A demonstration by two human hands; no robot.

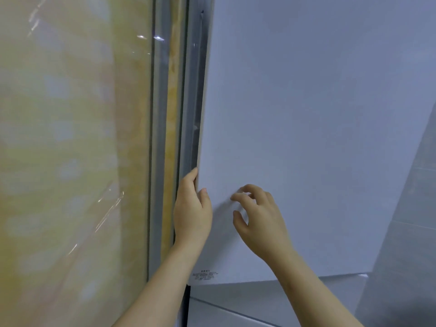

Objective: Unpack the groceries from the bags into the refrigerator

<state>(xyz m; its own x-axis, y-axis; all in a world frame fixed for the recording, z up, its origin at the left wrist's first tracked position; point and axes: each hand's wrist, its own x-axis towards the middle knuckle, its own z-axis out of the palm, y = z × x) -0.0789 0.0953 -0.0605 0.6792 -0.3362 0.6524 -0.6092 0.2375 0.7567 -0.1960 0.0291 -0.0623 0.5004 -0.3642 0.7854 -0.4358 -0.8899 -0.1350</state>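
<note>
Fingers (191, 178) of left hand (192, 213) hook round the refrigerator door (318, 126) edge, thumb on its face; right hand (259, 220) loosely curled, empty, fingertips near that face. Groceries and bags: not visible. Risk: narrow edge grip may slip, door swinging shut

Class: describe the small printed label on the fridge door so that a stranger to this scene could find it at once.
Start at the big pale refrigerator door filling the right of the view. Follow its left edge down, past the left hand gripping it, to the bottom corner. There sits the label: a few lines of tiny dark print, the only marking on the plain door.
</note>
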